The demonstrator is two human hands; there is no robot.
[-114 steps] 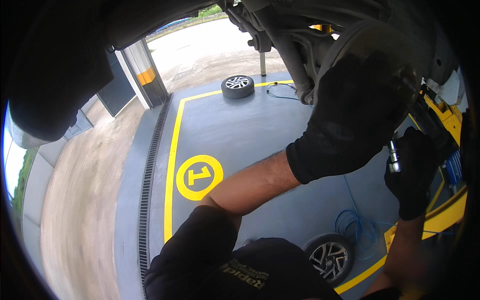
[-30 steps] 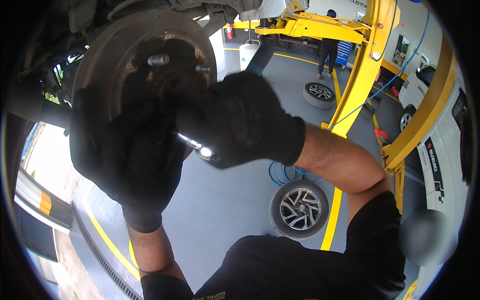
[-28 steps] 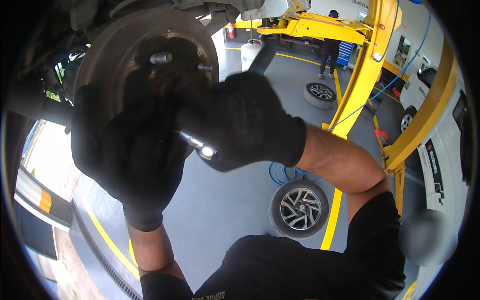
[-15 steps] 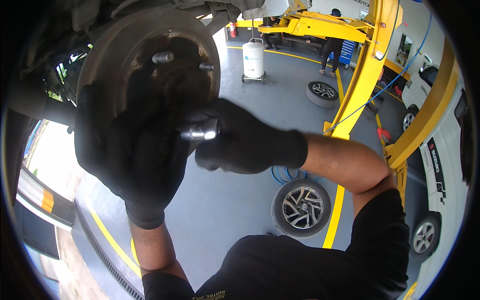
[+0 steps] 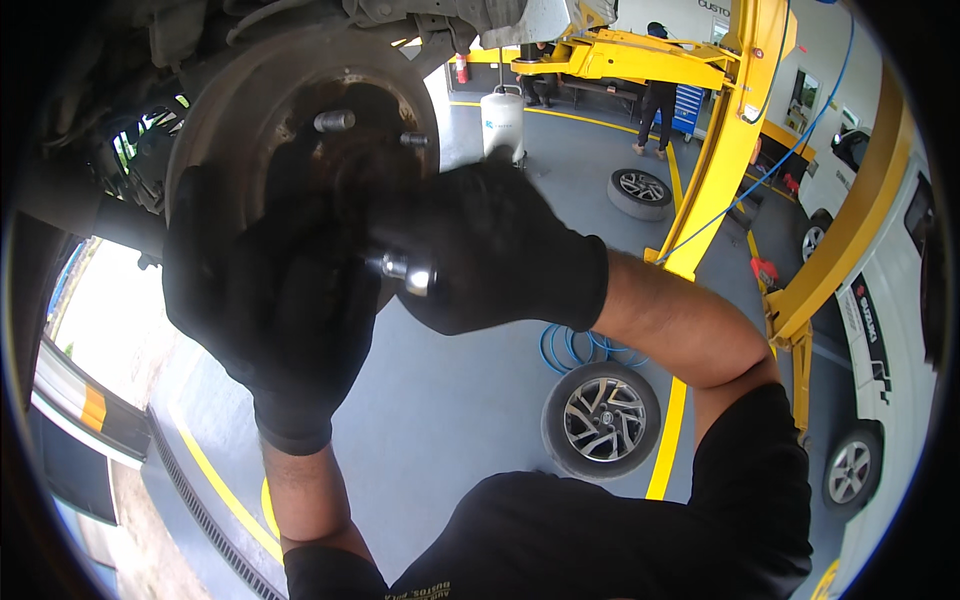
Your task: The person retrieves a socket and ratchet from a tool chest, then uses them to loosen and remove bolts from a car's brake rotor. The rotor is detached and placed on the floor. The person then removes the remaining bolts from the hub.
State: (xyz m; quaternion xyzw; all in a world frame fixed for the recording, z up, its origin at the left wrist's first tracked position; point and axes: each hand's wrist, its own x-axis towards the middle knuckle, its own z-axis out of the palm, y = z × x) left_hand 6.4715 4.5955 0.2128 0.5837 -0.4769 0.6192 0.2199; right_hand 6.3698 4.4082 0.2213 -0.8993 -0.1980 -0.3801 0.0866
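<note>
In front of me is a rusty round brake disc or drum [image 5: 225, 130], with wheel studs [image 5: 334, 121] sticking out of its hub. My left hand [image 5: 270, 290], in a black glove, is up against its lower face. One finger reaches up along the metal and the others curl inward; anything within them is lost in the dark. Close beside it, my black-gloved right hand [image 5: 500, 250] is closed on a shiny chrome socket tool [image 5: 408, 272]. The tool's bright end shows below the fingers, while its other end runs out of sight toward my left hand.
Suspension parts and the car's underside hang above. A yellow lift post [image 5: 715, 190] and arm [image 5: 630, 58] stand to the right. Loose wheels [image 5: 604, 418] and a blue hose [image 5: 560, 345] lie on the floor. Farther off are a white wheeled tank [image 5: 502, 125], a person [image 5: 657, 100] and a white vehicle [image 5: 890, 330].
My right hand has risen and turned a little, and the chrome tool's visible end now tilts downward. My left hand stays against the round part. The whole view has shifted slightly.
</note>
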